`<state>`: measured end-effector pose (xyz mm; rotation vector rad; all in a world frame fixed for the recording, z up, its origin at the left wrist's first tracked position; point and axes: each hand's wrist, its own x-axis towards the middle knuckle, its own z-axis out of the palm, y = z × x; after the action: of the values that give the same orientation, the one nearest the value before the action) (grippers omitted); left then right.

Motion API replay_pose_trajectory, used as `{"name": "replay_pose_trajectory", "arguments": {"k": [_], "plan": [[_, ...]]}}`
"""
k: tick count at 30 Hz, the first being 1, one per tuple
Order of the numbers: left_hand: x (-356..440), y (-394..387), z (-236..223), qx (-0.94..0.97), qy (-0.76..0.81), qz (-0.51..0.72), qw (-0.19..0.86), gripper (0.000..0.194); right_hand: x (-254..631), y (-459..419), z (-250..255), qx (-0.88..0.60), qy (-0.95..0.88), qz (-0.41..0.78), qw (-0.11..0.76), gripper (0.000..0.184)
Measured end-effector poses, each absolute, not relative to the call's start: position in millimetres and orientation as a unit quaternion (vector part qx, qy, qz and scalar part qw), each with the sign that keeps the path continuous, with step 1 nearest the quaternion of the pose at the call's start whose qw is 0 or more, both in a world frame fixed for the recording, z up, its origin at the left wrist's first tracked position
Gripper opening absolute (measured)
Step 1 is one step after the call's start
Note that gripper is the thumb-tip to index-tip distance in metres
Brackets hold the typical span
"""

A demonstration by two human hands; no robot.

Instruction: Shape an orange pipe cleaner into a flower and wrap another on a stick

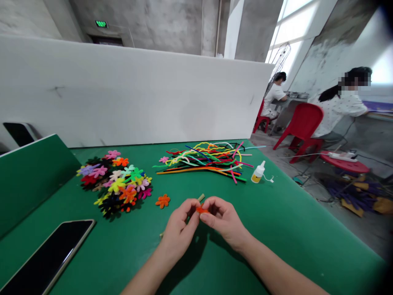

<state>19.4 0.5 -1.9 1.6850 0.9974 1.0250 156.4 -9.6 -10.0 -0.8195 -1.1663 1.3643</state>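
Above the front of the green table, my left hand (pixel 183 223) and my right hand (pixel 225 221) meet at the fingertips. Both pinch a small orange pipe-cleaner piece (pixel 202 209), mostly covered by the fingers, so its full shape is hidden. Behind and below my left hand, the ends of a pale green strip (pixel 201 198) show. A single orange pipe-cleaner flower (pixel 162 200) lies just left of my hands. Further left is a pile of many-coloured flowers (pixel 118 184). Loose pipe cleaners (pixel 205 159) are heaped behind my hands.
A small glue bottle (pixel 258 172) with its cap hanging off stands at the right. A phone (pixel 50 256) lies front left, beside a green panel (pixel 37 180). A white partition (pixel 138 94) closes the back. Two people sit on red chairs (pixel 302 123) beyond the right edge.
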Motion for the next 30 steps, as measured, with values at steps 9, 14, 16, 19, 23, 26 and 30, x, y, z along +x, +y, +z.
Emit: {"name": "replay_pose_trajectory", "arguments": {"k": [9, 14, 16, 19, 23, 26, 30], "plan": [[20.8, 2.5, -1.3, 0.565, 0.441, 0.437, 0.543, 0.004, 161.6, -2.8, -13.5, -0.407, -0.503, 0.521, 0.557, 0.018], [20.1, 1.9, -2.8, 0.57, 0.43, 0.418, 0.562, 0.005, 161.7, -2.3, -15.0, -0.412, -0.531, 0.511, 0.536, 0.021], [20.5, 1.4, -1.7, 0.57, 0.431, 0.413, 0.565, 0.005, 161.9, -3.1, -14.5, -0.409, -0.531, 0.515, 0.534, 0.02], [21.9, 0.5, 1.6, 0.562, 0.436, 0.408, 0.572, 0.006, 162.3, -4.1, -13.2, -0.397, -0.509, 0.547, 0.534, 0.021], [24.3, -0.9, 4.8, 0.554, 0.435, 0.402, 0.585, 0.007, 161.6, -4.1, -13.1, -0.384, -0.465, 0.613, 0.509, 0.024], [24.9, -0.8, 4.2, 0.555, 0.428, 0.393, 0.595, 0.005, 159.5, -3.6, -14.9, -0.382, -0.474, 0.616, 0.5, 0.025], [23.9, 0.4, 1.5, 0.541, 0.426, 0.394, 0.609, 0.003, 156.3, -3.9, -19.6, -0.391, -0.493, 0.59, 0.506, 0.025]]}}
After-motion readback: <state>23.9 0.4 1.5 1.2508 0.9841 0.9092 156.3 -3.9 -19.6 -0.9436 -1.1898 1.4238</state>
